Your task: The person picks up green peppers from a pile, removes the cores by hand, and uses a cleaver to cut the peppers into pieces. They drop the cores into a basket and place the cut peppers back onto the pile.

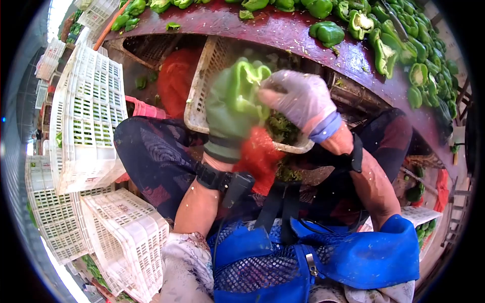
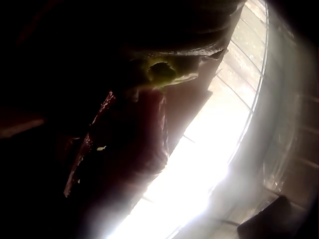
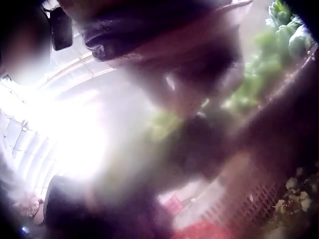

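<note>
My left hand (image 1: 226, 103), in a green glove, grips a cut green bell pepper (image 1: 247, 83) with its hollow, pale inside facing up. My right hand (image 1: 302, 101) wears a thin, pale purple glove. Its fingers are bent at the pepper's right edge, and blur hides whether they pinch anything. Both hands are over a white plastic crate (image 1: 198, 91) between the knees, with dark green scraps (image 1: 284, 129) in it. The pepper (image 2: 162, 72) also shows in the dark left wrist view, its opening visible. In the right wrist view the gloved fingers (image 3: 184, 92) are blurred.
A dark red table (image 1: 283, 30) curves across the front, with a heap of green peppers (image 1: 429, 60) at its right and a knife (image 1: 396, 22) on the heap. White crates (image 1: 91, 106) stand stacked at the left. Red mesh (image 1: 177, 81) lies beside the middle crate.
</note>
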Motion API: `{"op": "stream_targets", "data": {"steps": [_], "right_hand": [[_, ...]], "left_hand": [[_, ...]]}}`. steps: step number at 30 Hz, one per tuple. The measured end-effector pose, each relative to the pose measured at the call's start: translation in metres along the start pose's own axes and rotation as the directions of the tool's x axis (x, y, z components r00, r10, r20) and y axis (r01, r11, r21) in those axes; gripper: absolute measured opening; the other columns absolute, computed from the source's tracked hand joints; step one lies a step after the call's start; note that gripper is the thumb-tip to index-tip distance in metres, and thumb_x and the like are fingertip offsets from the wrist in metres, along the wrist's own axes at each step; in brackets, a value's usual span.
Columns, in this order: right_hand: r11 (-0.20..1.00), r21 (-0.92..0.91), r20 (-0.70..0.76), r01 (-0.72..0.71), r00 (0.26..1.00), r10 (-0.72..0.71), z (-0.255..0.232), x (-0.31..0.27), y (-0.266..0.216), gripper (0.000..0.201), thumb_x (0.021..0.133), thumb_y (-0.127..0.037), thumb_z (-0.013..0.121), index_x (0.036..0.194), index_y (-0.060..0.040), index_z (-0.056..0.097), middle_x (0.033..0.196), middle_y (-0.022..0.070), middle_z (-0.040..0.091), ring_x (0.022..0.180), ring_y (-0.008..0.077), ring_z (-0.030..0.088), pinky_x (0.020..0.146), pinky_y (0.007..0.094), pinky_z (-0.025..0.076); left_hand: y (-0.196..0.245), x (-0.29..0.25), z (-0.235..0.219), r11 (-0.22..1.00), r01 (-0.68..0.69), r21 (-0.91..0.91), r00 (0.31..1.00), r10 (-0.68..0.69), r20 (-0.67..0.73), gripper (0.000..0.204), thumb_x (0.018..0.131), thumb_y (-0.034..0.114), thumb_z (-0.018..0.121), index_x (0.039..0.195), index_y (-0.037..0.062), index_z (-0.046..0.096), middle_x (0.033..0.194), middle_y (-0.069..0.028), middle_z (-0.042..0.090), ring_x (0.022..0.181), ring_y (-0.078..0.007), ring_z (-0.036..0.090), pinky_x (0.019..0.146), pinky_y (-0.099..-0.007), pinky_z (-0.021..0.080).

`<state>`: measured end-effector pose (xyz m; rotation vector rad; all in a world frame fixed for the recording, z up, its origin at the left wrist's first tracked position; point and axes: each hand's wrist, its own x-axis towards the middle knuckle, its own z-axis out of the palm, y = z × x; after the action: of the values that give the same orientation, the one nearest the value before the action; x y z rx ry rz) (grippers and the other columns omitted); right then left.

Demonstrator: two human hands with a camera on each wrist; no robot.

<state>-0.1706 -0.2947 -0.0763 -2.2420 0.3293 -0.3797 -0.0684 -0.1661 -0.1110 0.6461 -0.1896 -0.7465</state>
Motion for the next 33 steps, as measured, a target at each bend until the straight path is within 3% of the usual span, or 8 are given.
{"op": "stream_targets", "data": {"steps": [7,11,15,20,24,25,29,33], "right_hand": [[0.957,-0.290,-0.071,0.021,0.997,-0.044,0.036,0.014,0.031,0.011,0.079,-0.017,0.063,0.080,-0.0071,0.069,0.069,0.0148,0.067,0.063,0.0315,0.067,0.060,0.0407,0.053],[0.932,-0.329,0.042,0.153,0.988,-0.147,0.038,0.006,0.037,0.010,0.079,-0.014,0.062,0.077,-0.0054,0.067,0.066,0.0173,0.064,0.061,0.0322,0.066,0.056,0.0407,0.052],[0.967,-0.052,-0.023,0.249,0.968,-0.250,0.027,0.003,0.023,0.009,0.082,-0.014,0.065,0.083,-0.0051,0.067,0.060,0.0124,0.061,0.051,0.0231,0.062,0.049,0.0358,0.049],[0.838,0.513,-0.038,-0.183,0.971,0.236,-0.029,0.019,0.020,0.035,0.087,-0.020,0.070,0.120,-0.0102,0.064,0.082,0.0093,0.067,0.061,0.0093,0.065,0.051,0.0255,0.051],[0.923,-0.371,-0.113,-0.101,0.992,0.063,-0.017,0.021,0.076,0.045,0.091,-0.018,0.059,0.135,-0.0177,0.052,0.090,0.0168,0.067,0.074,0.0246,0.067,0.071,0.0384,0.055],[0.934,-0.304,0.034,-0.187,0.978,0.207,-0.012,0.024,0.073,0.038,0.092,-0.017,0.055,0.129,-0.0143,0.056,0.092,0.0166,0.067,0.077,0.0260,0.067,0.074,0.0372,0.054],[0.992,-0.130,0.056,-0.008,0.998,0.015,0.025,0.005,0.030,0.015,0.088,-0.015,0.054,0.092,-0.0068,0.066,0.079,0.0204,0.066,0.073,0.0373,0.065,0.064,0.0404,0.054],[0.955,-0.295,0.037,0.042,0.999,-0.033,-0.001,0.008,0.036,0.012,0.085,-0.015,0.057,0.086,-0.0073,0.067,0.077,0.0197,0.066,0.073,0.0389,0.066,0.064,0.0438,0.054]], "left_hand": [[-0.034,-0.012,0.011,0.899,-0.236,0.368,0.972,0.219,0.088,0.038,0.099,0.019,0.051,0.133,0.0022,0.048,0.130,-0.0108,0.056,0.120,-0.0187,0.053,0.104,-0.0351,0.043],[-0.031,-0.013,-0.019,0.142,-0.499,0.855,0.846,0.296,0.444,0.037,0.097,0.023,0.053,0.129,0.0037,0.053,0.125,-0.0099,0.058,0.117,-0.0178,0.055,0.100,-0.0323,0.046],[-0.026,-0.006,-0.029,0.952,0.014,0.307,0.988,-0.060,0.140,0.041,0.093,0.034,0.058,0.121,0.0046,0.060,0.114,-0.0089,0.064,0.106,-0.0203,0.062,0.089,-0.0346,0.054],[0.000,-0.011,-0.005,0.936,0.279,-0.214,0.960,-0.268,0.077,0.045,0.090,0.041,0.061,0.117,0.0051,0.063,0.111,-0.0097,0.068,0.100,-0.0254,0.067,0.085,-0.0502,0.056],[0.029,-0.004,0.008,0.990,0.026,-0.136,0.991,-0.008,0.132,0.037,0.091,0.034,0.063,0.117,0.0075,0.062,0.111,-0.0112,0.066,0.093,-0.0266,0.068,0.080,-0.0483,0.058],[0.036,0.005,0.014,0.773,-0.426,0.470,0.876,0.483,-0.002,0.032,0.090,0.025,0.068,0.115,0.0073,0.061,0.107,-0.0099,0.065,0.082,-0.0258,0.067,0.076,-0.0408,0.059],[-0.018,-0.009,0.051,-0.084,-0.596,0.799,0.693,0.449,0.564,0.042,0.081,0.007,0.071,0.120,0.0040,0.058,0.108,-0.0067,0.063,0.103,-0.0170,0.058,0.095,-0.0318,0.046],[0.009,-0.004,0.048,0.386,-0.456,0.802,0.807,0.560,0.189,0.038,0.085,0.006,0.069,0.120,0.0102,0.058,0.112,-0.0055,0.061,0.089,-0.0162,0.063,0.079,-0.0309,0.056]]}}
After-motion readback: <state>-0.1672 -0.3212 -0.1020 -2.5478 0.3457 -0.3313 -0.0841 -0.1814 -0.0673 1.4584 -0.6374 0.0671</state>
